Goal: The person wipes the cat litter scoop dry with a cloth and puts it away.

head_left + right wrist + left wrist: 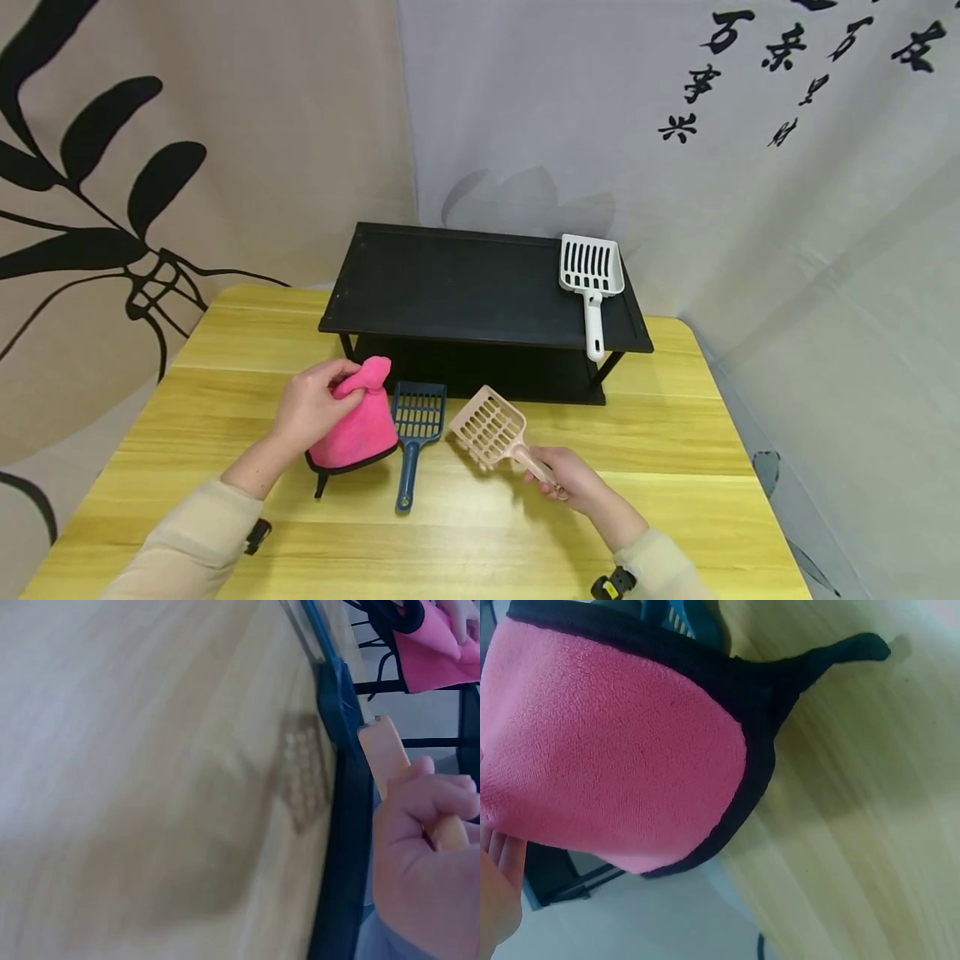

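My left hand [306, 412] pinches a pink cloth [360, 437] with black edging by its bunched top, and the cloth hangs down over the table. A black loop dangles from its lower edge, clear to see in the left wrist view, where the cloth [622, 742] fills much of the picture. My right hand [572, 479] grips a beige slotted litter scoop [519, 450] by its handle, the scoop head tilted up toward the left, its shadow on the wood. Between the hands lies a dark blue litter scoop [408, 475], handle toward me.
A black two-tier shelf [457, 287] stands at the back of the wooden table [480, 550]. On its top, at the right, lies a white litter scoop [593, 325] with its handle jutting over the front edge. Printed cloth curtains [525, 100] hang behind.
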`<state>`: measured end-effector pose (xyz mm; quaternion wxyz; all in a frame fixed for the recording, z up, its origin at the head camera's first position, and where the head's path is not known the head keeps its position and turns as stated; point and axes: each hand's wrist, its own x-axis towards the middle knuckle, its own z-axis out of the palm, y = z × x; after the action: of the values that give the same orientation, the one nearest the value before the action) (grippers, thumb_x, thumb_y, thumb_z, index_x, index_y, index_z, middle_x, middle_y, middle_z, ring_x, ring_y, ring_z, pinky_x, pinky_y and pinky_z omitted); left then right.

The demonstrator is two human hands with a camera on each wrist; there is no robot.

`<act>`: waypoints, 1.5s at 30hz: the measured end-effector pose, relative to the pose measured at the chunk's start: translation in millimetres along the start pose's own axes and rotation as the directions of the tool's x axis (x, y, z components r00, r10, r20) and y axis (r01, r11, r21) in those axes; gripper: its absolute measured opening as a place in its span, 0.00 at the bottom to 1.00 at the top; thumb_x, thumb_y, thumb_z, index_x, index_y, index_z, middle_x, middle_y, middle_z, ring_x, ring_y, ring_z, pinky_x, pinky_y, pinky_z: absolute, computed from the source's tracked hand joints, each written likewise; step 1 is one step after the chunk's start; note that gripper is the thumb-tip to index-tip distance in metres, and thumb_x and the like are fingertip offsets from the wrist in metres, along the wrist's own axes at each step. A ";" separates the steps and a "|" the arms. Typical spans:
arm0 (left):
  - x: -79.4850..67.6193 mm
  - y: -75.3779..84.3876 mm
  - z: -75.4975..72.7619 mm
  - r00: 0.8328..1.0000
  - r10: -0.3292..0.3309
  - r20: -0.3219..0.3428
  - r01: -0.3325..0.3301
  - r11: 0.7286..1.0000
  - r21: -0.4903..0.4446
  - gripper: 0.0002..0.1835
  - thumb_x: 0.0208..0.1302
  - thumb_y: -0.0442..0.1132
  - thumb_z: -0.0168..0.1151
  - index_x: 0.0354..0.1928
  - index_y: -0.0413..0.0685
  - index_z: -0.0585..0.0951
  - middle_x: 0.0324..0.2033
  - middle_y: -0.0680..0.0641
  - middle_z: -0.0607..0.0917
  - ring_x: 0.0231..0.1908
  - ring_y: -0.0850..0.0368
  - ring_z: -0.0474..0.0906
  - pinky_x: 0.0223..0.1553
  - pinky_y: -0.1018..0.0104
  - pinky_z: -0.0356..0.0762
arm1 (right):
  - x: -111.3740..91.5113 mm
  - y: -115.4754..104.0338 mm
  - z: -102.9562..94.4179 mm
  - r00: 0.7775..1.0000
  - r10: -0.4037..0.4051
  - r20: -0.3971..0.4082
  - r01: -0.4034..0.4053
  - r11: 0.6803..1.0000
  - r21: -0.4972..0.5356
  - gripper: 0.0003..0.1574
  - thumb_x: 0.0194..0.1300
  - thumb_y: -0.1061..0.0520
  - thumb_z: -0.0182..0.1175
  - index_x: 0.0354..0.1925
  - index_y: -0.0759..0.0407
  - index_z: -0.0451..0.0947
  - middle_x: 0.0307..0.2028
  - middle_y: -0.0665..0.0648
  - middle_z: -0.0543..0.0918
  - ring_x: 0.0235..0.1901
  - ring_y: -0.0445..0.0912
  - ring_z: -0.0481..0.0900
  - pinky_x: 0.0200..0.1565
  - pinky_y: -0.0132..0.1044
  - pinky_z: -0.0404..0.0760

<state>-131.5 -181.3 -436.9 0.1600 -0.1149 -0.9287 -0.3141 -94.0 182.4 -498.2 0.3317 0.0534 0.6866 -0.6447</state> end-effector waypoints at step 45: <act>21.1 66.0 35.6 0.830 0.396 0.392 -0.453 0.890 0.061 0.11 0.51 0.33 0.68 0.39 0.49 0.86 0.33 0.52 0.88 0.30 0.63 0.81 0.33 0.70 0.78 | -12.2 -52.1 6.9 0.960 -0.124 0.253 0.105 0.991 0.089 0.23 0.75 0.55 0.36 0.50 0.76 0.64 0.21 0.46 0.72 0.11 0.30 0.58 0.14 0.21 0.56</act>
<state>-138.3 -105.6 -419.7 0.0565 -0.3632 -0.9140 -0.1721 -108.0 171.9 -447.2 0.3780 -0.0582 0.6151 -0.6895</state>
